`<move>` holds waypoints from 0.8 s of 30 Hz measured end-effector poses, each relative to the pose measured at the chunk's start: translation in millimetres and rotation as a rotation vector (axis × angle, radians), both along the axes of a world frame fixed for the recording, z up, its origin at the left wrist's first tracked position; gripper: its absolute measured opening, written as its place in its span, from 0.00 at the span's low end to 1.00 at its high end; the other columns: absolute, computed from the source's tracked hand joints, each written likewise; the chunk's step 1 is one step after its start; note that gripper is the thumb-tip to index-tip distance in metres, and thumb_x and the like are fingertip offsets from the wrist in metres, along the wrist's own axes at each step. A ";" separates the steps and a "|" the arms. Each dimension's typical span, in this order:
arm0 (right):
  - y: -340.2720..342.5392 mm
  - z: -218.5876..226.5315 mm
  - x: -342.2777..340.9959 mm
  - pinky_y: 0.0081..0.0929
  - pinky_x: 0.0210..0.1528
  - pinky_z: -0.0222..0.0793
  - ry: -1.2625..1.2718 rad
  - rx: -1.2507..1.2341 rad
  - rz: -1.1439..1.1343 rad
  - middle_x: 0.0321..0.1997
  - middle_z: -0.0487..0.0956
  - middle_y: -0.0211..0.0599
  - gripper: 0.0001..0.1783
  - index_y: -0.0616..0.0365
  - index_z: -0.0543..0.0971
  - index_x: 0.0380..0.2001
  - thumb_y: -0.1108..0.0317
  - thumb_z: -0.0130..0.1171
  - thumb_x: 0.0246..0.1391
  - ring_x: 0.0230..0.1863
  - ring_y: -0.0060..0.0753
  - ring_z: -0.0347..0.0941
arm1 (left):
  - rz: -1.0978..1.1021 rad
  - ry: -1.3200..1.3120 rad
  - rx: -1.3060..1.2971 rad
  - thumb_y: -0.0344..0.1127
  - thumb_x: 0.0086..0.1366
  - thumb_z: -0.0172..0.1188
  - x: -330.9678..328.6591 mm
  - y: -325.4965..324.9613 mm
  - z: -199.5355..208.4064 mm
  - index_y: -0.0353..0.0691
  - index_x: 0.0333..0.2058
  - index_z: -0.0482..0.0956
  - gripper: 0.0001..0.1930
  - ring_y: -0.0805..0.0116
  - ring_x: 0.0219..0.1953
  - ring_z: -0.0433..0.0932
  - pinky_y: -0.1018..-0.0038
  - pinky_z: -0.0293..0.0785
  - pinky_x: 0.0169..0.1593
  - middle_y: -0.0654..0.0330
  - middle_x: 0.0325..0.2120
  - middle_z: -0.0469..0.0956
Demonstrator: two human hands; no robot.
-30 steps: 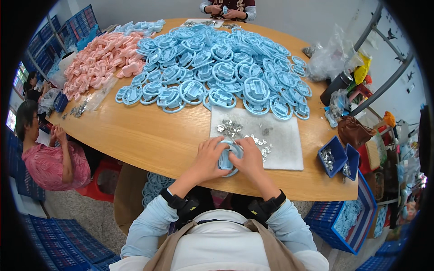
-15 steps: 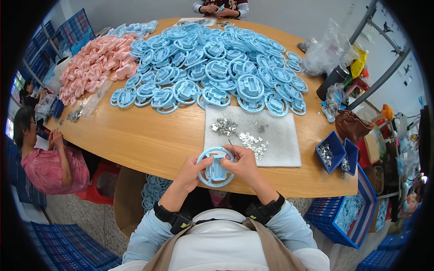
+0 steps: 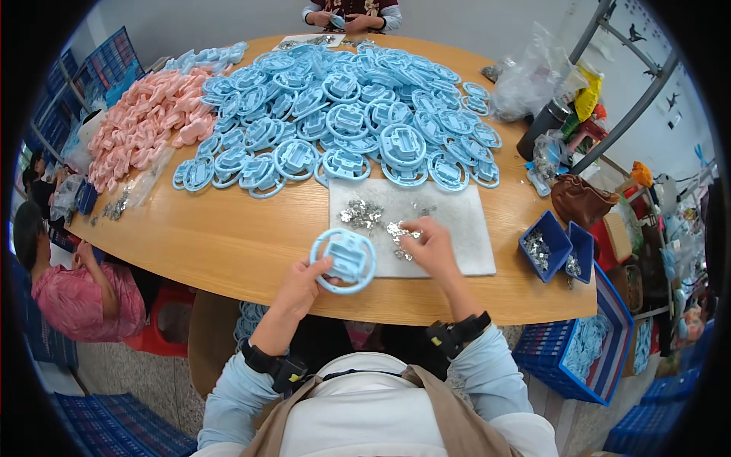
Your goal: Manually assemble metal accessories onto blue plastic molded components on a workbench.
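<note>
My left hand grips a light blue ring-shaped plastic part by its lower left side, thumb on top. A raised rectangular housing crosses the middle of the ring, which is held just above the table's near edge. My right hand reaches over a white mat, its thumb and fingertips drawn together at a spread of small shiny metal pieces. Whatever lies between those fingertips is too small to make out. Beside it on the mat sits a darker heap of small metal pieces.
Beyond the mat rises a big pile of blue ring parts, with pink plastic parts to its left. Two blue bins of metal pieces stand at the right edge, near a brown bag. Co-workers sit left and opposite.
My right hand has left the blue ring part and moved right and forward to the metal pieces. My left hand keeps the part, now tilted. The whole view has shifted slightly.
</note>
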State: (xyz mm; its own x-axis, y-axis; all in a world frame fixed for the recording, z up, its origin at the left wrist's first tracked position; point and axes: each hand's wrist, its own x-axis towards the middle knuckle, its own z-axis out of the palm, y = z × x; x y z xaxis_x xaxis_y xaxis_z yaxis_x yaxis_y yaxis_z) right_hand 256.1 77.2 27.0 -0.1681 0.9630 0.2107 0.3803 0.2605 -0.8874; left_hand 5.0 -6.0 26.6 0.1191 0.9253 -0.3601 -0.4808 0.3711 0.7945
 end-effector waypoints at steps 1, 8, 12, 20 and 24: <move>7.4 -3.3 15.2 0.22 0.27 0.64 -0.133 0.020 -0.047 0.34 0.75 0.35 0.12 0.59 0.80 0.34 0.70 0.62 0.43 0.25 0.25 0.68 | 0.095 -0.073 -0.024 0.34 0.62 0.58 3.8 -1.3 -2.0 0.31 0.43 0.74 0.14 0.72 0.33 0.78 0.78 0.76 0.37 0.55 0.36 0.78; 13.1 -12.2 35.5 0.35 0.38 0.69 -0.486 0.159 -0.050 0.35 0.74 0.41 0.08 0.62 0.80 0.32 0.71 0.59 0.46 0.34 0.47 0.72 | -0.269 0.168 -0.070 0.40 0.63 0.57 17.6 -36.0 -1.2 0.35 0.43 0.75 0.15 0.73 0.36 0.77 0.76 0.75 0.41 0.61 0.38 0.78; 16.5 -14.8 26.2 0.25 0.28 0.67 -0.317 0.177 -0.075 0.25 0.76 0.35 0.07 0.64 0.79 0.29 0.72 0.59 0.45 0.24 0.31 0.72 | -0.582 0.484 -0.002 0.42 0.59 0.63 -10.5 -42.1 13.9 0.35 0.35 0.79 0.15 0.76 0.34 0.77 0.78 0.73 0.37 0.63 0.31 0.79; -21.9 14.9 -42.2 0.28 0.26 0.67 -0.109 -0.206 0.328 0.22 0.78 0.42 0.08 0.64 0.80 0.26 0.71 0.58 0.41 0.20 0.33 0.72 | -0.353 1.299 0.900 0.51 0.39 0.72 -2.7 5.0 6.3 0.45 0.48 0.72 0.36 0.46 0.60 0.56 0.58 0.55 0.60 0.47 0.57 0.59; -25.6 13.3 -51.9 0.25 0.26 0.66 -0.219 0.017 0.367 0.23 0.76 0.40 0.08 0.63 0.80 0.28 0.73 0.58 0.41 0.23 0.31 0.72 | -0.288 1.325 0.867 0.54 0.36 0.72 9.9 6.0 -8.1 0.43 0.48 0.72 0.39 0.42 0.62 0.50 0.52 0.47 0.62 0.47 0.58 0.58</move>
